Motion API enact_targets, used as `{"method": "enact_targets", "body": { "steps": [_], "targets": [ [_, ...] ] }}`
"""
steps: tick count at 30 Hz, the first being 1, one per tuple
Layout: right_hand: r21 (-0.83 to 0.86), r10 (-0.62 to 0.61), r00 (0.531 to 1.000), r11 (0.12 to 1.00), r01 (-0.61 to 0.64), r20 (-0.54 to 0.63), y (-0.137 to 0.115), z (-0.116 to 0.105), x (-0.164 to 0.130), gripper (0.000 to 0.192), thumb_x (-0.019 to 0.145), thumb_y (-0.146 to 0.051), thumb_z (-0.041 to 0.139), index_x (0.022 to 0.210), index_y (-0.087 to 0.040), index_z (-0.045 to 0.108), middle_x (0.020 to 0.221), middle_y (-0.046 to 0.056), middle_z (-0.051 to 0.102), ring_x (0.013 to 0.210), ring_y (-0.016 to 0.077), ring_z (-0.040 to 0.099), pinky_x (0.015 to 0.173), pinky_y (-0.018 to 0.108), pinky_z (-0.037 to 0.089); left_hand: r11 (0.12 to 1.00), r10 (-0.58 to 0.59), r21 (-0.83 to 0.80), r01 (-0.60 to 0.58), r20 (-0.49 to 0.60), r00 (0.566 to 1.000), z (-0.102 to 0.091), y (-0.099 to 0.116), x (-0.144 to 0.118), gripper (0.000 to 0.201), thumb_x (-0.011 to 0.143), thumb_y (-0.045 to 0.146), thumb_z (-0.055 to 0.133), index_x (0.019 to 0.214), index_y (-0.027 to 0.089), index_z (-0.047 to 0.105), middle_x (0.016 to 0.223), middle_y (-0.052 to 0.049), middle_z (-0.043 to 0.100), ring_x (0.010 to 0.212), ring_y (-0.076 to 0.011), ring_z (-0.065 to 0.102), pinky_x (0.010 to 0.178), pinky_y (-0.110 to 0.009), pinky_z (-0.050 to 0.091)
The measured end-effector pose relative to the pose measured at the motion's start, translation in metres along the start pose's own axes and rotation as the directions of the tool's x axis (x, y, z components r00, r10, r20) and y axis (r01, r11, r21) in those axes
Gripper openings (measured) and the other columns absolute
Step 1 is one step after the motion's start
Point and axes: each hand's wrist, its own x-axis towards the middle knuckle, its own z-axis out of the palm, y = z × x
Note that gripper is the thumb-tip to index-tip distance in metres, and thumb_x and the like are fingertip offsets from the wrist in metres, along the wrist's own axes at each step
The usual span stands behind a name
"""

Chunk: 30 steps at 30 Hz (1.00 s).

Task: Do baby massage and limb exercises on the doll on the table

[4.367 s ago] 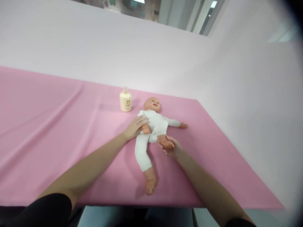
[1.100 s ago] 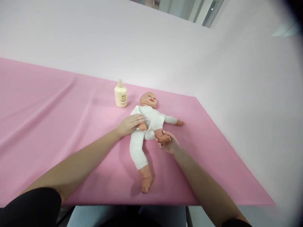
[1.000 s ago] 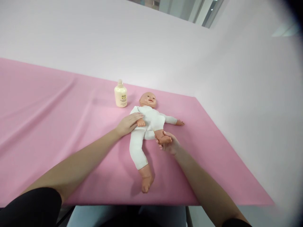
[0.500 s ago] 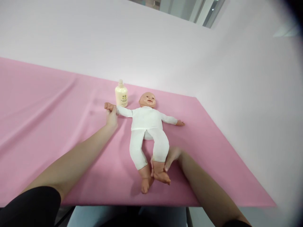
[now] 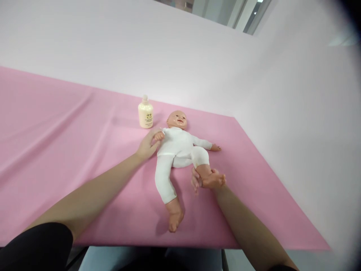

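A baby doll [image 5: 177, 141] in a white top and white trousers lies on its back on the pink-covered table, head away from me. My left hand [image 5: 147, 146] is closed on the doll's arm on the left, which is bent so that its small fist rests by the chest. My right hand [image 5: 195, 180] cups the ankle of the leg on the right from beneath; the palm is mostly hidden behind the foot. That leg is raised and bent at the knee. The doll's other leg [image 5: 166, 178] lies straight towards me, and its other arm [image 5: 202, 143] stretches out to the right.
A cream-coloured pump bottle [image 5: 146, 114] with a dark printed label stands left of the doll's head. Pink cloth [image 5: 70, 143] with some folds covers the table. White walls [image 5: 169, 60] rise behind and to the right, with a window [image 5: 217, 13] at the top.
My left hand has brought the doll's outstretched arm in to its chest. My right hand has lifted the straight leg, bending it up and to the right.
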Motion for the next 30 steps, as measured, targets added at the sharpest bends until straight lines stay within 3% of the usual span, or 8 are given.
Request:
{"method": "enact_targets", "body": {
  "steps": [2, 4, 7, 10, 13, 20, 30],
  "targets": [
    [0.078, -0.085, 0.99, 0.992, 0.094, -0.111, -0.006, 0.005, 0.001, 0.055, 0.064, -0.072, 0.057, 0.076, -0.02, 0.044, 0.071, 0.003, 0.063, 0.068, 0.0183, 0.064, 0.067, 0.038, 0.054, 0.983, 0.146, 0.091, -0.16, 0.144, 0.979, 0.0, 0.007, -0.001, 0.035, 0.09, 0.028, 0.049, 0.124, 0.019, 0.052, 0.125, -0.011, 0.057, 0.12, -0.0232, 0.051, 0.103, -0.043, 0.04],
    [0.158, -0.095, 0.965, 0.978, 0.136, -0.243, -0.013, 0.014, 0.004, 0.047, 0.074, -0.064, 0.05, 0.082, -0.018, 0.046, 0.077, 0.005, 0.064, 0.072, 0.018, 0.065, 0.068, 0.034, 0.054, 0.949, 0.249, 0.134, -0.286, 0.239, 0.939, 0.0, 0.01, 0.0, 0.032, 0.091, 0.026, 0.047, 0.121, 0.02, 0.056, 0.123, -0.012, 0.059, 0.121, -0.0235, 0.051, 0.101, -0.044, 0.042],
    [0.226, -0.04, 0.917, 0.964, 0.14, -0.397, -0.021, 0.024, 0.008, 0.038, 0.082, -0.051, 0.043, 0.089, -0.015, 0.05, 0.082, 0.007, 0.065, 0.076, 0.0179, 0.065, 0.068, 0.032, 0.055, 0.922, 0.301, 0.146, -0.358, 0.309, 0.902, 0.002, 0.01, 0.003, 0.031, 0.092, 0.025, 0.044, 0.119, 0.021, 0.058, 0.12, -0.011, 0.061, 0.122, -0.0231, 0.05, 0.099, -0.044, 0.043],
    [0.239, -0.019, 0.88, 0.959, 0.15, -0.475, -0.023, 0.025, 0.011, 0.036, 0.086, -0.047, 0.039, 0.09, -0.014, 0.053, 0.082, 0.007, 0.065, 0.076, 0.018, 0.065, 0.067, 0.033, 0.056, 0.913, 0.324, 0.141, -0.382, 0.316, 0.891, 0.003, 0.008, 0.003, 0.03, 0.092, 0.025, 0.045, 0.118, 0.022, 0.059, 0.12, -0.011, 0.061, 0.121, -0.0227, 0.051, 0.099, -0.045, 0.043],
    [0.233, -0.025, 0.87, 0.959, 0.159, -0.493, -0.022, 0.023, 0.01, 0.038, 0.087, -0.048, 0.038, 0.09, -0.014, 0.053, 0.081, 0.007, 0.066, 0.075, 0.0182, 0.066, 0.067, 0.034, 0.056, 0.903, 0.349, 0.145, -0.405, 0.302, 0.887, 0.004, 0.007, 0.003, 0.03, 0.092, 0.025, 0.046, 0.119, 0.023, 0.059, 0.121, -0.011, 0.061, 0.119, -0.0224, 0.052, 0.099, -0.044, 0.043],
    [0.215, -0.037, 0.908, 0.967, 0.139, -0.418, -0.022, 0.025, 0.011, 0.042, 0.085, -0.053, 0.038, 0.086, -0.014, 0.053, 0.079, 0.006, 0.066, 0.074, 0.018, 0.066, 0.068, 0.033, 0.056, 0.895, 0.343, 0.18, -0.408, 0.307, 0.888, 0.004, 0.007, 0.003, 0.03, 0.092, 0.026, 0.044, 0.118, 0.021, 0.059, 0.12, -0.012, 0.062, 0.117, -0.0218, 0.054, 0.097, -0.044, 0.045],
    [0.184, -0.041, 0.889, 0.973, 0.139, -0.455, -0.021, 0.029, 0.012, 0.043, 0.084, -0.056, 0.037, 0.085, -0.015, 0.05, 0.076, 0.007, 0.063, 0.071, 0.0173, 0.064, 0.068, 0.034, 0.054, 0.886, 0.351, 0.198, -0.419, 0.302, 0.886, 0.004, 0.006, 0.003, 0.03, 0.093, 0.027, 0.043, 0.116, 0.021, 0.06, 0.119, -0.012, 0.062, 0.116, -0.0216, 0.055, 0.097, -0.044, 0.046]
  ]
}}
